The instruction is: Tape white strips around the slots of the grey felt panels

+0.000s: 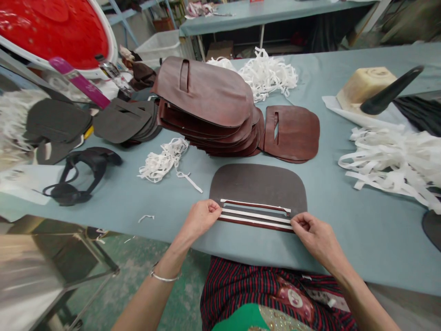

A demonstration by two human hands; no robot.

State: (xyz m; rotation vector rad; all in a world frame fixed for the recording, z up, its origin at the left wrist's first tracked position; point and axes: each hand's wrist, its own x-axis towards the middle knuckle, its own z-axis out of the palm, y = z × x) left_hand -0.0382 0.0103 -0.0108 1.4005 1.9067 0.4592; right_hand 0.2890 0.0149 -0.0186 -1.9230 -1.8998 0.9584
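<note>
Two hands [204,216], one bracelet [166,278], two blue-covered tables [165,207], one white crate [160,45]

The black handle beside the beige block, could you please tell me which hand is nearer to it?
Right. The right hand is below and left of the black handle in the picture; the left hand is also below it, but much farther left.

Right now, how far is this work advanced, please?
Looks done: one white strip beyond the slot in the grey piece. In hand: left hand and right hand pinch at the ends of two nearer strips. Probably left: the stacked brown pieces; their count is unclear.
</note>
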